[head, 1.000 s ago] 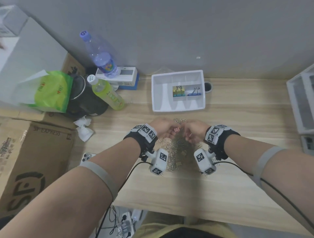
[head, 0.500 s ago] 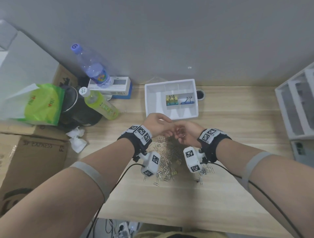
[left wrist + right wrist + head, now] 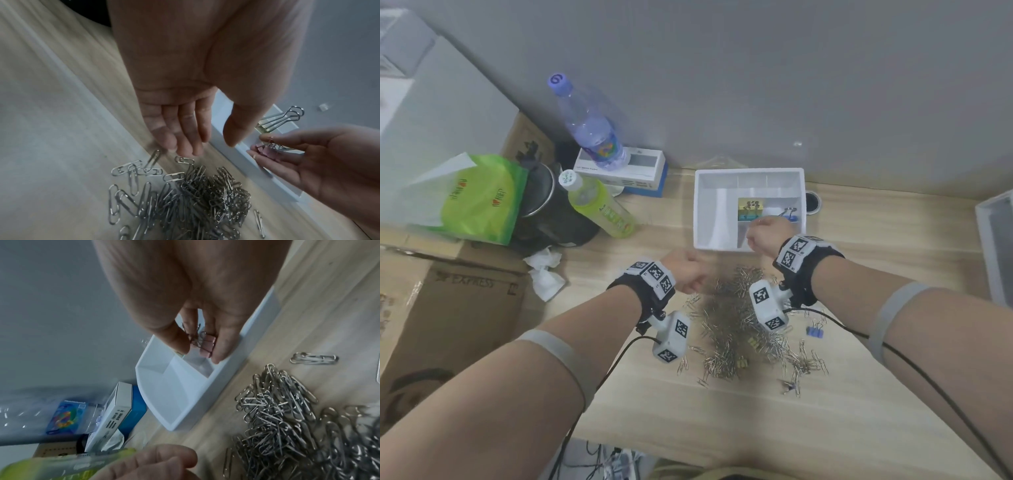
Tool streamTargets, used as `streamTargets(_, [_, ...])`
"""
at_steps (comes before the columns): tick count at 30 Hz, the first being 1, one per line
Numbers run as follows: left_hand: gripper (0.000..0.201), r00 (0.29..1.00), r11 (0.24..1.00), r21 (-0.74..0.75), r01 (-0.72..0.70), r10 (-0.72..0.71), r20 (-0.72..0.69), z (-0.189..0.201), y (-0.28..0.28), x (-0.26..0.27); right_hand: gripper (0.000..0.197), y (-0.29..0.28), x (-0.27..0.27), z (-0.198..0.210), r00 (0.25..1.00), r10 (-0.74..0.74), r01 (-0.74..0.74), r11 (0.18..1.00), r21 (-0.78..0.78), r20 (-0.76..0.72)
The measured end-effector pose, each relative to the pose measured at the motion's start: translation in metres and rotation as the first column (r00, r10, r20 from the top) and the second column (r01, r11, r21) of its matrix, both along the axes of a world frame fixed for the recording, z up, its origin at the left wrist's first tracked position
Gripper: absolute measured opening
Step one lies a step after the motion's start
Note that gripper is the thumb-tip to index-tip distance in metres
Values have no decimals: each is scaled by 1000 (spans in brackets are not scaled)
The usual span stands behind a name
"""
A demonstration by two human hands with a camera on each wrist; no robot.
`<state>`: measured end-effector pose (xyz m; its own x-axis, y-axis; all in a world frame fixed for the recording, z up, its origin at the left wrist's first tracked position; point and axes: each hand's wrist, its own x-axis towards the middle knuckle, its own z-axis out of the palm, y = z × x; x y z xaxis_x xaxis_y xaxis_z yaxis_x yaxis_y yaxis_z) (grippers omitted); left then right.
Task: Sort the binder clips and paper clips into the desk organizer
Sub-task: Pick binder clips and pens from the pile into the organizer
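My right hand [image 3: 763,233] pinches a small bunch of pink binder clips [image 3: 205,345] between thumb and fingers, just above the front right part of the white desk organizer [image 3: 748,170]. The same pink binder clips [image 3: 267,151] appear in the left wrist view too. My left hand [image 3: 207,146] hangs open and holds nothing, over the far left edge of the paper clip pile [image 3: 736,318]. A stack of coloured binder clips [image 3: 749,209] and a blue binder clip [image 3: 787,214] sit in two small middle compartments.
Loose on the table are a blue binder clip [image 3: 814,329] and small yellow ones [image 3: 753,342]. Left of the organizer stand two bottles [image 3: 599,205], a black pot [image 3: 551,209], a white box [image 3: 630,168] and a cardboard box [image 3: 448,308]. Another white tray [image 3: 996,246] is at the right edge.
The two hands were together above the pile. My right hand has moved forward to the organizer with the pink clips; my left hand has drawn back left, open.
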<state>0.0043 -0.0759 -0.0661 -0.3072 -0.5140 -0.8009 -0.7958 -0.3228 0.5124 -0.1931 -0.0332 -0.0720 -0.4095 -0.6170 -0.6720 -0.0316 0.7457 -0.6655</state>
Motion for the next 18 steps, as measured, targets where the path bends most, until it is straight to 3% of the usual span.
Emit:
streamTargets(5, [8, 998, 998, -2, 57, -57, -13, 1, 1, -2, 42, -1, 6, 0, 991, 87, -84, 996, 33, -99])
streamTargets(8, [15, 995, 994, -9, 104, -104, 4, 0, 4, -5, 43, 3, 9, 3, 983, 100, -97, 995, 25, -152])
streamTargets(15, [8, 954, 954, -43, 297, -295, 51, -1, 25, -10, 26, 33, 3, 14, 964, 62, -87, 992, -86, -260])
streamTargets(18, [12, 906, 906, -37, 421, -418, 71, 1, 38, -16, 18, 58, -6, 11, 956, 163, -172, 985, -18, -244])
